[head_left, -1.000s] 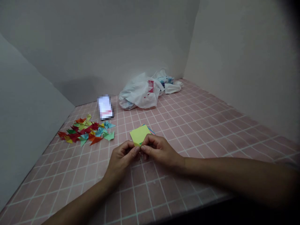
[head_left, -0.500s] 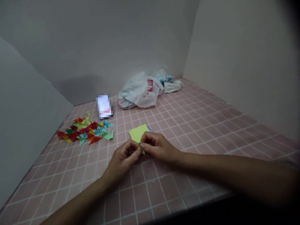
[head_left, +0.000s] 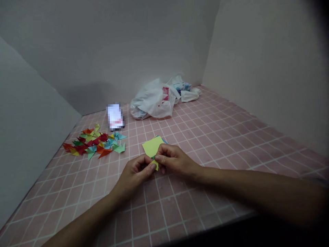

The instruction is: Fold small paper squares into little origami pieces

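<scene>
Between my two hands is a small piece of folded paper [head_left: 154,157], mostly covered by the fingers, with a bit of green showing. My left hand [head_left: 138,170] pinches it between thumb and fingers from the left. From the right, my right hand [head_left: 173,158] pinches it too, its fingertips close to the left ones. A yellow tip [head_left: 155,165] shows at the left thumb; whether it belongs to the held paper or to a sheet below, I cannot tell. Just beyond the hands lies a yellow square sheet [head_left: 152,145] on other sheets, with a blue edge [head_left: 165,141] visible.
Many-coloured folded paper birds [head_left: 95,141] lie in a pile at the left. Behind them stands a phone [head_left: 115,116] with a lit, blurred screen. White plastic bags [head_left: 151,101] rest by the back wall. A pink checked cloth [head_left: 205,137] covers the table, with walls around it.
The fingertips have shifted slightly around the folded paper, and more of the yellow tip shows by the left thumb. The view has moved a little; the other things lie as before.
</scene>
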A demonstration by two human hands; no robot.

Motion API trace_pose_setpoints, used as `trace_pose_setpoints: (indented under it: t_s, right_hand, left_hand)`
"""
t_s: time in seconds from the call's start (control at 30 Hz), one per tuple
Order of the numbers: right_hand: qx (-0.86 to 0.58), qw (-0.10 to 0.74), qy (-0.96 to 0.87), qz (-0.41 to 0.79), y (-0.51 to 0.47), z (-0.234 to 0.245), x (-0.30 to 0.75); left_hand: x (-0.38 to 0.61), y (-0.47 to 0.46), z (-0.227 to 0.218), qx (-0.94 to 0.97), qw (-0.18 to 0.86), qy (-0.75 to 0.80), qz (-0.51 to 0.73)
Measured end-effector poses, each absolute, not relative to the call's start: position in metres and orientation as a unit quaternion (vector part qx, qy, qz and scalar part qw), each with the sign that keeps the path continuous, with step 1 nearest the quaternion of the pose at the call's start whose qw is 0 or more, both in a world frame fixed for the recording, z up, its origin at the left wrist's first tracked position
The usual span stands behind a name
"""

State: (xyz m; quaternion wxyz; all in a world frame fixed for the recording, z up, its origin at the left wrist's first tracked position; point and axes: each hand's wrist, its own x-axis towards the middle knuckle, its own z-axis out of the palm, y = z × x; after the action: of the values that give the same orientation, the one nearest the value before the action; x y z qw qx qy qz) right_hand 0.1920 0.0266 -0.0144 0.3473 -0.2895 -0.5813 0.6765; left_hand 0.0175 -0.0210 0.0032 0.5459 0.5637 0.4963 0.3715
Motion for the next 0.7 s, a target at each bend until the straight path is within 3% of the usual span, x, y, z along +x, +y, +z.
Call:
trace_pose_setpoints:
  t_s: [0.33,0.53,0.7]
  right_hand:
    - [-0.292,0.324,-0.673,0.597,0.0277,-0.0108,0.1949]
    - [-0.298,0.347,-0.748,0.481,0.0248,-0.0089,0.196]
    - [-0.3,0.329,-0.714,0.541,0.0246,-0.0096,0.1936]
  left_hand:
    - [0.012,-0.0177,0.0043,0.582,0.459,0.517,0.428]
    - [0.0149,-0.02,0.0032,0.573,0.482,0.512,0.422]
    - [0.0149,-0.0208,0.0043,0.571,0.475,0.521,0.42]
